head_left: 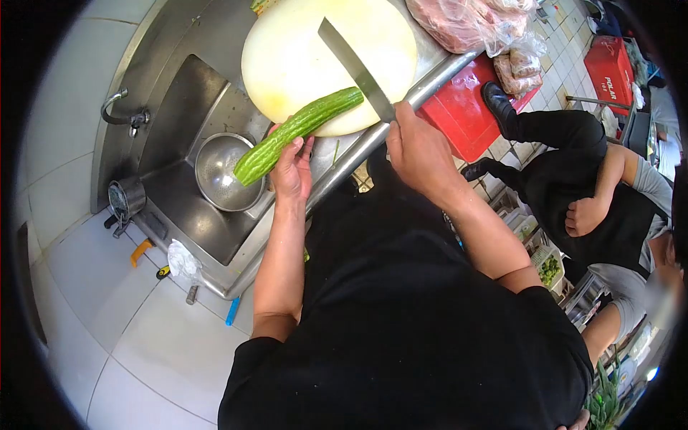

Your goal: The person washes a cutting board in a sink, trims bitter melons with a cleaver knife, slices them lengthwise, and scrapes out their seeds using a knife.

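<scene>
My left hand [292,170] is closed around the lower part of a long green cucumber-like vegetable [315,115], its surface ridged and bumpy. The vegetable slants up to the right, its far tip over the round cream cutting board [287,50]. In my right hand [421,154] is a wide-bladed kitchen knife [355,68], gripped by the handle. Its blade points up and left across the board, crossing close to the vegetable's tip; whether they touch I cannot tell. Below the vegetable's near end, a metal bowl [215,185] sits in the sink.
A steel sink [172,143] with a tap [132,118] lies to the left. Bagged raw meat [459,21] rests beyond the board. A red box [459,107] stands beneath the counter's rail. Another person [573,172] in dark clothes sits close by on the right.
</scene>
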A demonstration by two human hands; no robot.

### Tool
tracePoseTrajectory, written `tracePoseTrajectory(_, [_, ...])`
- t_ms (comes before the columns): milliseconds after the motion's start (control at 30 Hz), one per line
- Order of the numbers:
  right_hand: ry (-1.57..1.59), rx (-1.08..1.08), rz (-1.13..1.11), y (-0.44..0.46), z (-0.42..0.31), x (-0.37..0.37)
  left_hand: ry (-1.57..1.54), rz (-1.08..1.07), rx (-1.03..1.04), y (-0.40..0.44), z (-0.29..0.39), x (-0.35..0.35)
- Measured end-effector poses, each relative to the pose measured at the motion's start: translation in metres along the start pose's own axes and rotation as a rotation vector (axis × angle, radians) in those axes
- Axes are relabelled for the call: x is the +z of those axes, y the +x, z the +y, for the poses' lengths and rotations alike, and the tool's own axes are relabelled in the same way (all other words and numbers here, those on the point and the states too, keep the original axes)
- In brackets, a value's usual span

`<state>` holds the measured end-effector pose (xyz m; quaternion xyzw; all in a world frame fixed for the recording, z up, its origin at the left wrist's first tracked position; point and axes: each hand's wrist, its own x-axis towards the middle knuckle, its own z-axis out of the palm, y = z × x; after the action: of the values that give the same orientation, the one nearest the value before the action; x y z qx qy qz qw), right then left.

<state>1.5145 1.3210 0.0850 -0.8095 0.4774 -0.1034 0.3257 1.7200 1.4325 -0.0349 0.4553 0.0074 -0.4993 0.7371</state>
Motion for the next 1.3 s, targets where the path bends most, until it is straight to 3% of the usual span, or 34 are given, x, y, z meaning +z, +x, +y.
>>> tracePoseTrajectory(100, [0.016, 0.016, -0.002, 0.001, 0.001, 0.003, -0.007, 0.014, 0.008, -0.002, -0.002, 0.003])
tracePoseTrajectory(167, [-0.093, 0.152, -0.274, 0.007, 0.014, 0.018, -0.039, 0.002, 0.015, -0.002, -0.003, 0.001])
tracePoseTrajectory(367, [-0.032, 0.127, -0.252, 0.01, 0.028, 0.019, -0.199, 0.047, 0.017, 0.01, 0.019, -0.007])
tracePoseTrajectory(500, [0.017, 0.098, -0.145, 0.005, 0.035, 0.0, -0.189, 0.058, 0.152, 0.042, 0.065, 0.02])
tracePoseTrajectory(600, [0.064, 0.076, 0.066, 0.015, 0.055, -0.012, -0.235, 0.141, 0.09, 0.086, 0.075, 0.068])
tracePoseTrajectory(767, [0.016, 0.186, 0.042, 0.041, 0.069, -0.027, -0.307, 0.234, 0.052, 0.133, 0.038, 0.108])
tracePoseTrajectory(833, [-0.003, 0.135, 0.071, 0.049, 0.068, -0.032, -0.362, 0.289, -0.124, 0.132, 0.024, 0.109])
tracePoseTrajectory(933, [-0.1, 0.044, 0.156, 0.053, 0.066, -0.026, -0.154, 0.262, -0.179, 0.094, 0.023, 0.107])
tracePoseTrajectory(1000, [-0.088, 0.004, 0.153, 0.048, 0.065, -0.023, 0.096, 0.21, -0.055, 0.078, 0.025, 0.09])
tracePoseTrajectory(1100, [-0.174, -0.052, 0.142, 0.032, 0.066, -0.022, 0.609, 0.105, 0.284, 0.05, 0.038, 0.103])
tracePoseTrajectory(1133, [-0.166, -0.083, 0.143, 0.024, 0.071, -0.019, 0.606, 0.113, 0.281, 0.04, 0.042, 0.109])
tracePoseTrajectory(1200, [-0.177, -0.146, 0.116, 0.01, 0.079, -0.016, 1.221, -0.274, 0.649, 0.022, 0.043, 0.126])
tracePoseTrajectory(1233, [-0.185, -0.207, 0.1, 0.005, 0.08, -0.014, 1.286, -0.335, 0.786, 0.026, 0.031, 0.127])
tracePoseTrajectory(1300, [-0.188, -0.275, 0.051, -0.003, 0.08, -0.011, 1.495, -0.385, 0.833, 0.022, 0.019, 0.129])
